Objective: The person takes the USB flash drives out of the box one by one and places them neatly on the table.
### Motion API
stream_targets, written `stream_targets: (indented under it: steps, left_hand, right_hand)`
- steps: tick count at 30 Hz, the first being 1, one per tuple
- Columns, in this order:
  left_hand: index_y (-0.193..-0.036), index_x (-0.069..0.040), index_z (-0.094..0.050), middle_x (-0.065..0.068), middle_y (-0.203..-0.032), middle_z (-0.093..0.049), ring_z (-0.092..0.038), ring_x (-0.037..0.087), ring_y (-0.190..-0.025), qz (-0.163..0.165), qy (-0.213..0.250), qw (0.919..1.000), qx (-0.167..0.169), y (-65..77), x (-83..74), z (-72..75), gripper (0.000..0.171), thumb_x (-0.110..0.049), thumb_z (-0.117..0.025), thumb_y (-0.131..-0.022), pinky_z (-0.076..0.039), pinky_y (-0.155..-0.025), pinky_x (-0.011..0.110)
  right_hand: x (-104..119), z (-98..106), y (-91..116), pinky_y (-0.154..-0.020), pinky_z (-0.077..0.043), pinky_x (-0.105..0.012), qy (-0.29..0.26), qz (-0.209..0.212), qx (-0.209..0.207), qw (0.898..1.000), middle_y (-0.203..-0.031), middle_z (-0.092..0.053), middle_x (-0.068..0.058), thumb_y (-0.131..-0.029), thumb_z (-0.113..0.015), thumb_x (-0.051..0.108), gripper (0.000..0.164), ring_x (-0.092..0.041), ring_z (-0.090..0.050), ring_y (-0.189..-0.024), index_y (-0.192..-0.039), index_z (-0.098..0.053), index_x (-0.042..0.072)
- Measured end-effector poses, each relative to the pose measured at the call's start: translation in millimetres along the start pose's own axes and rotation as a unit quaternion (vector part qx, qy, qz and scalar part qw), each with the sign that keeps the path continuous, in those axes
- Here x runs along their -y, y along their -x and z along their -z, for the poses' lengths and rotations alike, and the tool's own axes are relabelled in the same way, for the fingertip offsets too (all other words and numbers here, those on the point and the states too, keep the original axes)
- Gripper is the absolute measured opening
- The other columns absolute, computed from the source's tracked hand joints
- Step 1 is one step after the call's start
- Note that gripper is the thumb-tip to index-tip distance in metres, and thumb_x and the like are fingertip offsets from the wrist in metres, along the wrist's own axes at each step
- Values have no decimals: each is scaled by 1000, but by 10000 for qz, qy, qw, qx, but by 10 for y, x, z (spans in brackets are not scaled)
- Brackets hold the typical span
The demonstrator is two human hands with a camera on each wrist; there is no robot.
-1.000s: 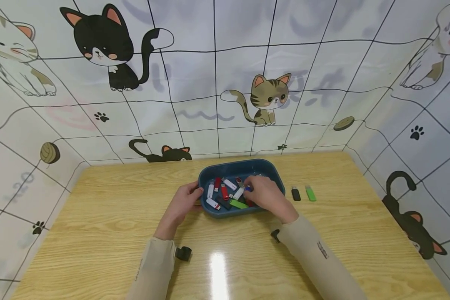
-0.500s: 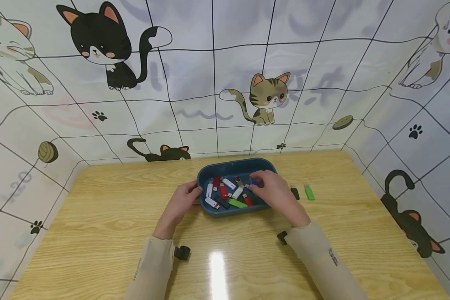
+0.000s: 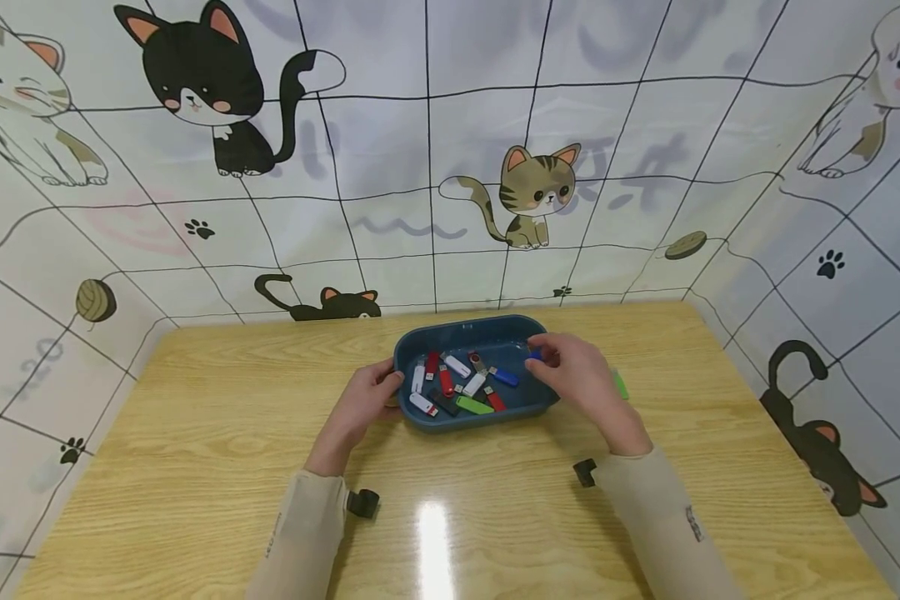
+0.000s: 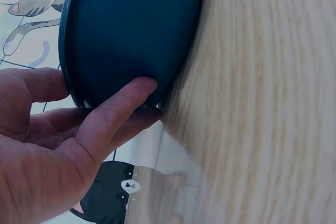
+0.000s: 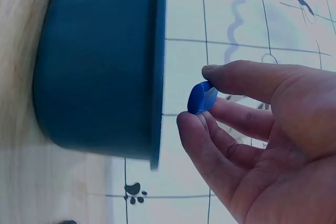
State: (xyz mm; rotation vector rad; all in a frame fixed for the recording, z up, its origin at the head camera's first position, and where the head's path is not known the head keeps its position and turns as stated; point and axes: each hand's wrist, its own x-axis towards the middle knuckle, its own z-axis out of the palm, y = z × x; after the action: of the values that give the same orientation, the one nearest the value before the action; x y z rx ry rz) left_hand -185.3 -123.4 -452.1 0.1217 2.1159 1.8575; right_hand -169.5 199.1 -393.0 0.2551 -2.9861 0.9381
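My left hand (image 3: 356, 407) holds the left end of a dark blue plastic tray (image 3: 468, 423); in the left wrist view its fingers lie against the outer wall and rim. The thumb and fingers of my right hand (image 3: 587, 379) pinch a blue USB stick (image 5: 197, 98) at the tray's right rim, raised beside the rim in the right wrist view. Inside the tray lie several USB sticks, among them another blue one (image 3: 504, 377), a green one (image 3: 474, 406), a red one (image 3: 496, 400) and a white one (image 3: 423, 405).
A green USB stick (image 3: 621, 385) lies on the wooden table (image 3: 195, 450) right of the tray, partly behind my right hand. Cat-printed cloth walls (image 3: 390, 150) close in the table at the back and sides.
My right hand has lifted a blue USB stick and carried it rightward to the tray's right rim. It now covers the black USB stick seen on the table before. The left hand stays put.
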Motion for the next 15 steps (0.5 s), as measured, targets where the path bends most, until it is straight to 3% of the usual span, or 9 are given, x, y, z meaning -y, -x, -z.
stream_targets:
  steps: [7,15]
  left_hand:
    - [-152,8,-43,31,-137,-58,-63,40,-118,-13,13,10000,15,10,1,-4,46,-9,-44,-109,-62,-86,45]
    - [-153,6,-44,29,-137,-58,-63,38,-118,-5,-4,10000,5,7,6,1,46,-10,-44,-110,-62,-87,44]
  right_hand:
    - [-124,160,54,-83,-57,-49,-1,-240,46,9997,-117,-67,-18,-101,-68,21,43,-34,-65,-105,-138,-63,-1]
    - [-321,300,119,-84,-57,-53,114,-302,-157,9994,-115,-68,-20,-101,-67,21,43,-39,-67,-106,-138,-62,-2]
